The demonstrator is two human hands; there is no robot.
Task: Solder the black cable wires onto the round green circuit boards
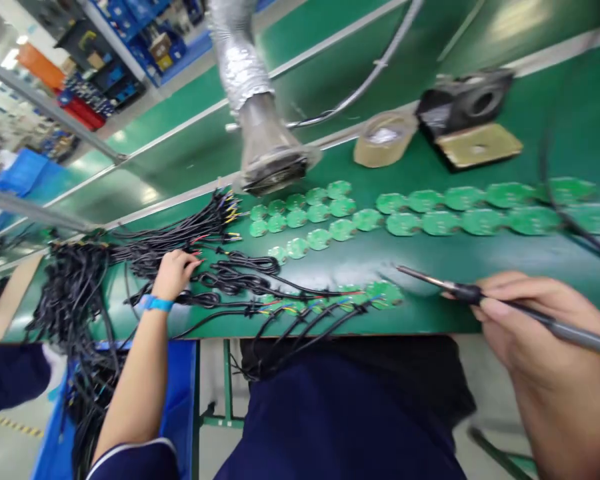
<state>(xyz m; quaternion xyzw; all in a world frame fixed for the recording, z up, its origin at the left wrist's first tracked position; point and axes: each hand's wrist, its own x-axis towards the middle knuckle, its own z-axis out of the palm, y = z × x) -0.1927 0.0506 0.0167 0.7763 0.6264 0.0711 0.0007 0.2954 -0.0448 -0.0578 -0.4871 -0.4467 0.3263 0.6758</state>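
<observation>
One soldering iron [467, 293] clamped in your right hand [540, 360], its tip pointing left, near the wired circuit boards [386, 293] along the front edge of the green bench [340, 270]. Your left hand [173, 273] is among black cables [195, 223], fingertips drawn close beside red wire ends [197, 253]; cannot tell whether they pinch one.

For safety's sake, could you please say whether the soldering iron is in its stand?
Out: the right hand holds the soldering iron, well apart from the black stand.
</observation>
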